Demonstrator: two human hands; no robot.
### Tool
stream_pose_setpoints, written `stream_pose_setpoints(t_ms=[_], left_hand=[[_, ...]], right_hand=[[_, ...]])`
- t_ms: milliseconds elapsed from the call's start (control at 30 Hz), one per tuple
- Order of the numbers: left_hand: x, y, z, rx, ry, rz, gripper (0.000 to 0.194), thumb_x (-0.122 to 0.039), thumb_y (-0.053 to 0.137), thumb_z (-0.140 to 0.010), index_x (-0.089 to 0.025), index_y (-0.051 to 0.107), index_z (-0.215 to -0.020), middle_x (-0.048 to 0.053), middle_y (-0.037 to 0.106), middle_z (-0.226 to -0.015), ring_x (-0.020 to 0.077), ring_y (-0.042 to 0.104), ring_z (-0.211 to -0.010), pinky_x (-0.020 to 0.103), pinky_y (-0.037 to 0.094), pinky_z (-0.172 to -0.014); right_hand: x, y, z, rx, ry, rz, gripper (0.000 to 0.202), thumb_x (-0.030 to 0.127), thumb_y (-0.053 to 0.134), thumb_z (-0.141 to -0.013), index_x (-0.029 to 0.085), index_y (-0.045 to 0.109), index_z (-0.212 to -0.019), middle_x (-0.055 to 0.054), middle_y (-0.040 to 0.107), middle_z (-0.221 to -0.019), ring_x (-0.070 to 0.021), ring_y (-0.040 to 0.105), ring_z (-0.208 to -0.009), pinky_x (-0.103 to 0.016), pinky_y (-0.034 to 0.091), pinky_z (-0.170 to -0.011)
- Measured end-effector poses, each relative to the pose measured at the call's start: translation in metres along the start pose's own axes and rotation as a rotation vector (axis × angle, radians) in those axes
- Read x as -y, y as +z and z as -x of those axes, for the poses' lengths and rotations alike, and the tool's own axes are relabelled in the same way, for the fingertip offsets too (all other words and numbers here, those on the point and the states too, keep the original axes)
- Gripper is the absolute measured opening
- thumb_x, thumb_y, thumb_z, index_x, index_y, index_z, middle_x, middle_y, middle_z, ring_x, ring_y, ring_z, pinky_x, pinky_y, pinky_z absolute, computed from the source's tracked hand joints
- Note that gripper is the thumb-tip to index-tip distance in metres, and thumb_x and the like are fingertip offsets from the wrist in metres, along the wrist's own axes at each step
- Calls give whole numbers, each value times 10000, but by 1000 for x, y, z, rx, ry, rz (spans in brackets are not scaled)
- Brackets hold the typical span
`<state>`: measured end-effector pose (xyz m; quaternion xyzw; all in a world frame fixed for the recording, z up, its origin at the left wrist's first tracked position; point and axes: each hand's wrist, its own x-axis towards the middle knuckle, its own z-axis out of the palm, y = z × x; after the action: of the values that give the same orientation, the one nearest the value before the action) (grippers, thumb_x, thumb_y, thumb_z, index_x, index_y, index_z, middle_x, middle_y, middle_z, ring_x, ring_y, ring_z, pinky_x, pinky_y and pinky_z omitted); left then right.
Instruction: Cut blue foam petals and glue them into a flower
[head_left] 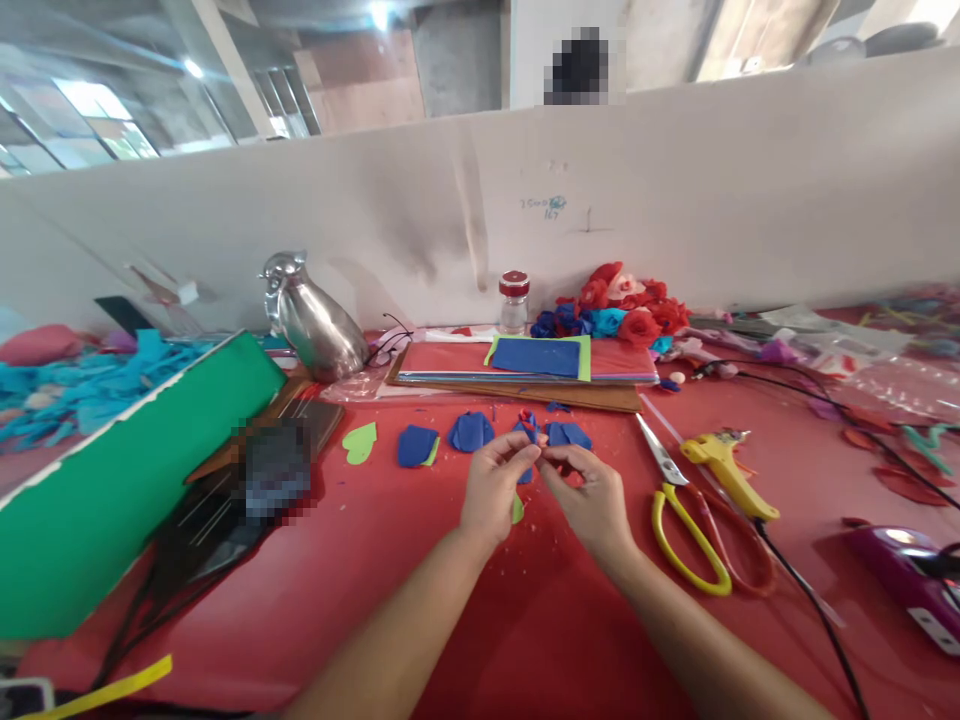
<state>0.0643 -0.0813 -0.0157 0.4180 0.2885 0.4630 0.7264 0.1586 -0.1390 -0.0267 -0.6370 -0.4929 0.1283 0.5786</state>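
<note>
My left hand (495,485) and my right hand (592,500) meet over the red table, fingertips pinched together. Between them stands a small blue and red paper flower (527,424), partly hidden by the fingers. Blue cut petals lie just beyond the hands: one stack (417,446) with a green edge showing, another blue petal piece (471,432), and a further blue piece (570,435) by my right fingers. A light green heart-shaped cutout (360,443) lies to the left. Part of another green piece (518,509) shows between my wrists.
Scissors (679,510) and a yellow glue gun (724,470) with a black cord lie to the right. Behind are stacked paper sheets (450,362), a jar (514,302), finished flowers (622,305) and a metal jug (319,325). A green box (127,490) stands left; a purple device (907,580) sits right.
</note>
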Motion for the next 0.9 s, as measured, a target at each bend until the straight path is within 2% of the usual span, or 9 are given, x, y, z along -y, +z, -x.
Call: stream_pose_setpoints(t_ms=[133, 333, 467, 667, 900], left_hand=[[0, -1, 1, -14, 12, -38, 113, -262, 742, -626, -167, 706, -673, 31, 699, -740, 158, 601, -755, 292, 438, -799], [-3, 0, 4, 49, 63, -95, 108, -276, 687, -695, -172, 699, -669, 35, 696, -760, 175, 606, -804, 302, 438, -829], [0, -1, 2, 84, -1, -61, 175, -335, 681, -715, -172, 716, -767, 48, 698, -806, 188, 608, -841, 318, 433, -852], [2, -3, -1, 12, -67, -12, 203, -346, 732, -667, -174, 721, -772, 43, 690, -791, 177, 603, -834, 291, 420, -817], [-4, 1, 3, 3, 63, -156, 68, -231, 719, -643, -177, 689, -616, 5, 648, -680, 141, 566, -725, 279, 426, -772]], right_hand=[[-1, 1, 1, 17, -30, 18, 122, 263, 588, -782, 207, 695, -765, -10, 685, -694, -140, 559, -602, -249, 461, -607], [0, 1, 3, 23, -48, 22, 129, 270, 581, -791, 211, 690, -758, -12, 678, -691, -145, 564, -603, -253, 466, -611], [-1, 0, 2, 14, -3, 21, 139, 285, 584, -781, 204, 697, -771, -18, 680, -700, -147, 570, -613, -255, 467, -612], [3, -3, -1, 28, 100, -10, 159, 304, 584, -762, 201, 704, -769, -21, 692, -705, -151, 578, -615, -264, 472, -617], [5, -2, 1, 49, 58, -5, 148, 289, 571, -765, 199, 684, -733, -9, 671, -677, -140, 554, -602, -252, 457, -605]])
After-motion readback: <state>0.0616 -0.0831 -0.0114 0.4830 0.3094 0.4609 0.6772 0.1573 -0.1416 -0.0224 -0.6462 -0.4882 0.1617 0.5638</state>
